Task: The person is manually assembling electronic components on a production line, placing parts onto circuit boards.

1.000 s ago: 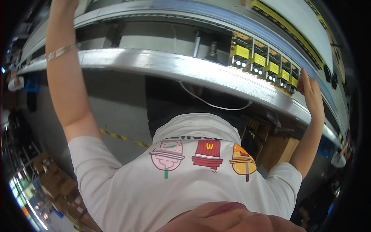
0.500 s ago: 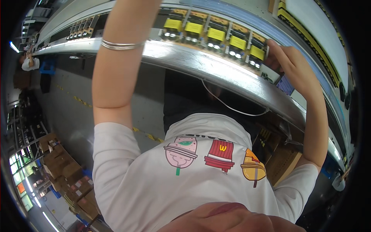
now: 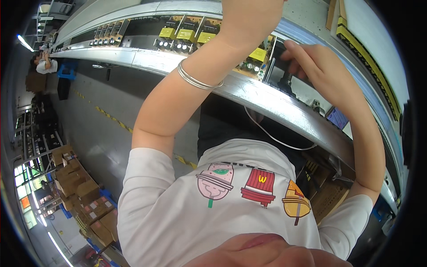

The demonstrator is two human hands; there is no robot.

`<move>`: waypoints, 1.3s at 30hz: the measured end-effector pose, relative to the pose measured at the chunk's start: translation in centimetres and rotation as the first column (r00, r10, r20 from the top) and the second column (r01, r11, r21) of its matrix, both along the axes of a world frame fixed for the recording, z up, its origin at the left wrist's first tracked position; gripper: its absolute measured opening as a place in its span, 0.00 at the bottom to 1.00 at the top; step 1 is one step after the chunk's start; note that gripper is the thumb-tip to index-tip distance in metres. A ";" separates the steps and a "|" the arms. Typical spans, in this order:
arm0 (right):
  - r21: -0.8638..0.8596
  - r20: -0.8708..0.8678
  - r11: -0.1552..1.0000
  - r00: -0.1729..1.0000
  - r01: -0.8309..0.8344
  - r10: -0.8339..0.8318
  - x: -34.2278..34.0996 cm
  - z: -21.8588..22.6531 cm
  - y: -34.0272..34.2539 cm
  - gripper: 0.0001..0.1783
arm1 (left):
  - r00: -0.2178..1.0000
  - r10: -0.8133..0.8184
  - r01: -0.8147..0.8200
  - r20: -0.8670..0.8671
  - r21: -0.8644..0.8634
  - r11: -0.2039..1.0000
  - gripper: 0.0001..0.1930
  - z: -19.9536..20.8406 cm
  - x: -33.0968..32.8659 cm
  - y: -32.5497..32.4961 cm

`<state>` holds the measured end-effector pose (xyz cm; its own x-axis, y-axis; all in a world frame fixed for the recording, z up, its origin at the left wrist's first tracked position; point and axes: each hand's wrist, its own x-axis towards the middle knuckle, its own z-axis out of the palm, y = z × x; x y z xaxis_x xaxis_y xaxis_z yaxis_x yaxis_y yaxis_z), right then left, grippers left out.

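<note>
A row of circuit boards (image 3: pixel 186 34), each with a yellow-wrapped transformer and silver capacitors, stands in the metal conveyor track before me. My left arm reaches across the row; of my left hand (image 3: pixel 254 17) only the wrist end shows, and its fingers lie beyond the top edge. Part of the row is hidden behind that forearm. At the right end of the row is the last board (image 3: pixel 257 55). My right hand (image 3: pixel 322 64) hovers just right of it, fingers loosely apart, with nothing seen in them. Below those fingertips sits a dark fixture with a spring-like post (image 3: pixel 287 82).
The silver front rail (image 3: pixel 267 91) runs along my side of the track. Farther left stands another group of boards (image 3: pixel 109 32). A purple-blue item (image 3: pixel 337 118) lies right of the fixture. A white cable (image 3: pixel 278 141) hangs below the rail.
The row of boards has shifted left. My left arm has swung right, across the boards. My right hand, earlier at the end board, is now apart from it.
</note>
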<state>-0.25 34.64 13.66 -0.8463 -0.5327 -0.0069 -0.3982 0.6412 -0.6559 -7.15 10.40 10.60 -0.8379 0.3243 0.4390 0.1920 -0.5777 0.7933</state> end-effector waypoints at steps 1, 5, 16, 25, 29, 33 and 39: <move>0.024 -0.007 1.000 1.000 -0.002 0.002 0.5 0.7 0.1 0.36 | 1.000 0.019 -0.019 -0.010 -0.009 1.000 0.11 0.5 0.3 0.0; -0.112 0.010 0.980 0.986 -0.162 0.164 4.1 1.1 0.0 0.23 | 0.993 0.110 -0.111 -0.040 -0.031 0.993 0.11 1.7 0.9 0.5; -0.175 -0.423 0.786 0.767 -0.592 0.483 5.3 -3.1 -3.0 0.18 | 0.949 0.285 -0.299 -0.134 -0.105 0.948 0.11 7.9 3.2 3.0; -0.135 -0.497 0.780 0.723 -0.611 0.480 5.5 -2.9 -3.1 0.19 | 0.850 0.480 -0.513 -0.218 -0.133 0.848 0.12 11.2 4.0 3.3; -0.145 -0.491 0.777 0.727 -0.612 0.481 5.4 -3.3 -2.7 0.19 | 0.795 0.554 -0.596 -0.246 -0.146 0.790 0.12 12.0 3.0 2.7; -0.141 -0.501 0.779 0.722 -0.611 0.476 5.4 -3.2 -2.9 0.19 | 0.915 0.393 -0.392 -0.092 0.030 0.919 0.12 7.2 0.7 2.0; -0.132 -0.504 0.791 0.728 -0.597 0.465 5.4 -3.2 -2.8 0.19 | 0.977 0.202 -0.213 0.071 0.231 0.949 0.13 3.9 -1.0 1.2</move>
